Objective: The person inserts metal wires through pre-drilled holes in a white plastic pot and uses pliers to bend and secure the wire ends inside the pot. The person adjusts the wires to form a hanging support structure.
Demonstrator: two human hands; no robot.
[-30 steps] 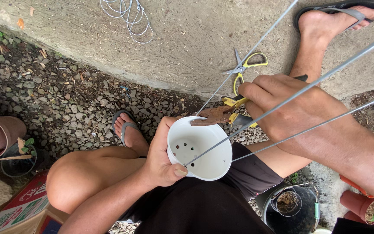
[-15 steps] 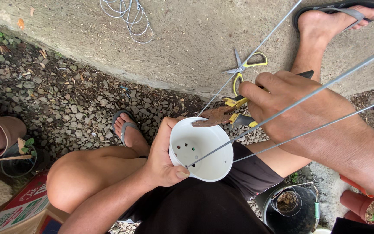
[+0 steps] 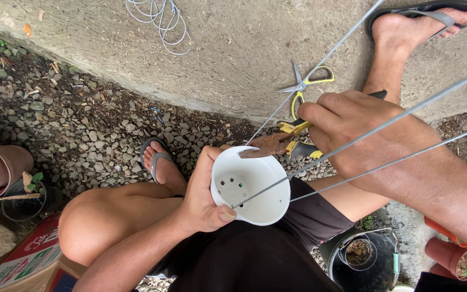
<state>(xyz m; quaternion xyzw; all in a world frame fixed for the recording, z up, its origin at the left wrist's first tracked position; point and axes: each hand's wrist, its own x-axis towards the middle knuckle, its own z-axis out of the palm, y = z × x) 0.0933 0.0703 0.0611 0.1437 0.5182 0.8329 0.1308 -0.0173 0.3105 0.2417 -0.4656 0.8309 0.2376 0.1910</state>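
Three thin wires (image 3: pixel 363 135) run from the right edge of the frame down to the white plastic pot (image 3: pixel 251 186) at centre, which we hold by its rim in our left hand (image 3: pixel 204 197), thumb pressed on the near edge and fingers curled round the outside. Our right hand (image 3: pixel 352 121), right of centre, is clenched on the yellow-handled pliers (image 3: pixel 277 141), whose rusty nose rests at the pot's upper rim. Yellow-handled scissors (image 3: pixel 306 86) lie on the concrete just above, and a coil of wire (image 3: pixel 158 19) sits at the top left.
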